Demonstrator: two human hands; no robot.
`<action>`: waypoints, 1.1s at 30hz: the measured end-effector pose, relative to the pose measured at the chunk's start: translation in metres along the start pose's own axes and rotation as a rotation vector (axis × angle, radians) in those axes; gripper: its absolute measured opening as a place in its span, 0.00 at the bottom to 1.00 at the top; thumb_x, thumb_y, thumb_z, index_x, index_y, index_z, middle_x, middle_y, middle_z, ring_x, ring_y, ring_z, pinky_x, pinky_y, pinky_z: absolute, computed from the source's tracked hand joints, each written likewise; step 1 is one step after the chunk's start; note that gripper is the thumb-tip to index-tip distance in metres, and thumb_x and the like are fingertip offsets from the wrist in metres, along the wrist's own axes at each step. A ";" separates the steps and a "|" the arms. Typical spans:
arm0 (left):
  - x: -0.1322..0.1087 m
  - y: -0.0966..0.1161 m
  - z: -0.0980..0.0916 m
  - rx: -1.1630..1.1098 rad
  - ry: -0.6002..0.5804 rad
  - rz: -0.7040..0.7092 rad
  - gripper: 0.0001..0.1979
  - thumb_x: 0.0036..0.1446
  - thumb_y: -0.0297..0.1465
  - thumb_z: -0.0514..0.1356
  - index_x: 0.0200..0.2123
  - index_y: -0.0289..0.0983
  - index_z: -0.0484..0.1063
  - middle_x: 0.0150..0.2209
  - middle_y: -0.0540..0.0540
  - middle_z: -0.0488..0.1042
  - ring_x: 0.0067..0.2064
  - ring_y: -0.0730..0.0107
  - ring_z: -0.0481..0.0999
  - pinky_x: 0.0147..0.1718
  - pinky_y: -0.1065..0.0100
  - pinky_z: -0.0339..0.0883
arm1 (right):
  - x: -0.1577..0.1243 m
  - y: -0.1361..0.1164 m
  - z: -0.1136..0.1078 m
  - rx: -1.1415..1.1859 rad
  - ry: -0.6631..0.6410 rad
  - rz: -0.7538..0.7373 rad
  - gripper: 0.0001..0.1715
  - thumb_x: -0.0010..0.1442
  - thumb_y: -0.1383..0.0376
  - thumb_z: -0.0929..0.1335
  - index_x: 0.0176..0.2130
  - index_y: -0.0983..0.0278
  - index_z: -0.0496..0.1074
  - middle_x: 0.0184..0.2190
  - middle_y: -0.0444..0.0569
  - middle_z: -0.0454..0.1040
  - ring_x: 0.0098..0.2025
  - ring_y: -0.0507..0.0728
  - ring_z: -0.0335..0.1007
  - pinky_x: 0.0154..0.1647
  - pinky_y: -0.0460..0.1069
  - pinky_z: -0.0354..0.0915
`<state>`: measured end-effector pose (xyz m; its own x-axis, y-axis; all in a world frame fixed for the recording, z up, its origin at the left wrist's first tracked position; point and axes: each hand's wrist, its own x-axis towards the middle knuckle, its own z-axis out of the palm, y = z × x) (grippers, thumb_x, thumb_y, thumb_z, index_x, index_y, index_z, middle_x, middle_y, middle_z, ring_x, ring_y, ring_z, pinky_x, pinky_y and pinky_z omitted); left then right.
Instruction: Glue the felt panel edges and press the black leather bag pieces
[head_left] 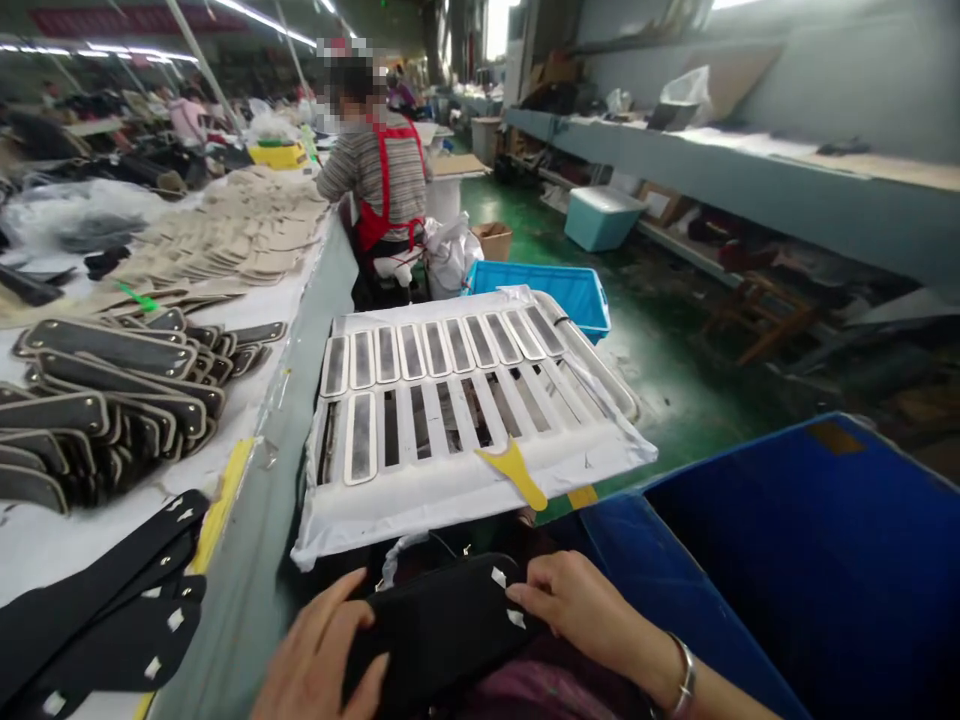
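In my lap, at the bottom of the head view, lies a black panel with rounded corners [442, 620]. Two small white tabs [499, 577] stick out near its right end. My left hand [322, 645] grips the left end, fingers curved over the surface. At the opposite end, my right hand [577, 600] pinches the edge beside the tabs, its fingertips partly hidden. Behind the panel's upper edge show a bit of clear plastic wrap [405, 552] and small gold-coloured metal fittings [466, 550].
Ahead stands a white slotted rack [465, 490] with grey plates and a yellow Y-shaped piece [517, 475]. On the left workbench [262, 490] lie black strips [97, 610] and stacked grey pieces [112, 390]. A blue bin [750, 560] is right. A person [375, 170] sits ahead.
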<state>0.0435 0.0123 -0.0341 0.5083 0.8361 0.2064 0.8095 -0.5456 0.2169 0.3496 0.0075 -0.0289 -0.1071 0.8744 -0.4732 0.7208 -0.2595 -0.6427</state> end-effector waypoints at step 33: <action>0.054 0.092 0.053 -0.254 -0.196 0.141 0.37 0.45 0.30 0.62 0.60 0.32 0.56 0.53 0.34 0.65 0.55 0.50 0.66 0.51 0.52 0.66 | -0.001 0.020 -0.008 0.288 -0.144 0.008 0.19 0.56 0.59 0.64 0.19 0.66 0.63 0.13 0.42 0.63 0.15 0.45 0.54 0.15 0.40 0.46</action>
<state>0.1606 0.0105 -0.0535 0.6766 0.7330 0.0696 0.6409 -0.6328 0.4344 0.3697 0.0045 -0.0359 -0.2129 0.8099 -0.5466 0.5012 -0.3897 -0.7726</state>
